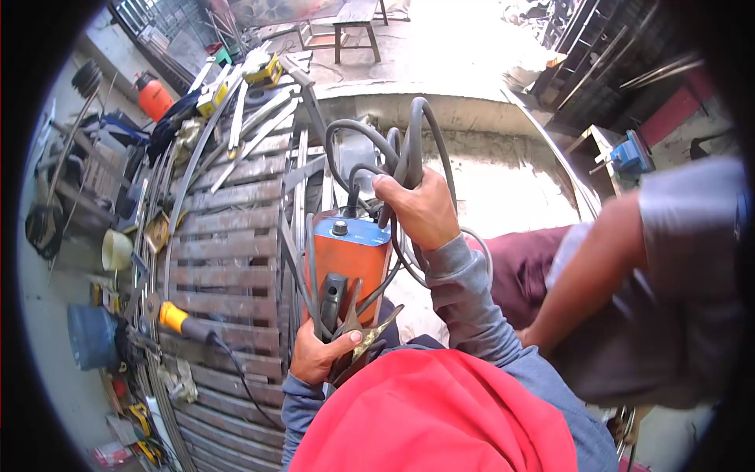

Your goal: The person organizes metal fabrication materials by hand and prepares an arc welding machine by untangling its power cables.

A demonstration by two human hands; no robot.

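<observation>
In front of me is an orange welding machine [346, 259] with a blue panel and a black knob on top. My right hand [425, 211] grips a bundle of looped black cables [414, 145] above it. Lower down, my left hand [314, 354] is closed around a ground clamp [366, 326] with brass-coloured jaws and a cable, close against the machine's near side. A black fitting [333, 295] stands by the clamp; its kind I cannot make out. The left fingers are partly hidden behind what they hold.
On the left runs a slatted metal bench [228, 275] with an angle grinder [185, 321], metal bars and yellow tape measures [263, 72]. A co-worker's arm [598, 271] is close on my right, blurred. A small wooden bench [358, 23] stands further off.
</observation>
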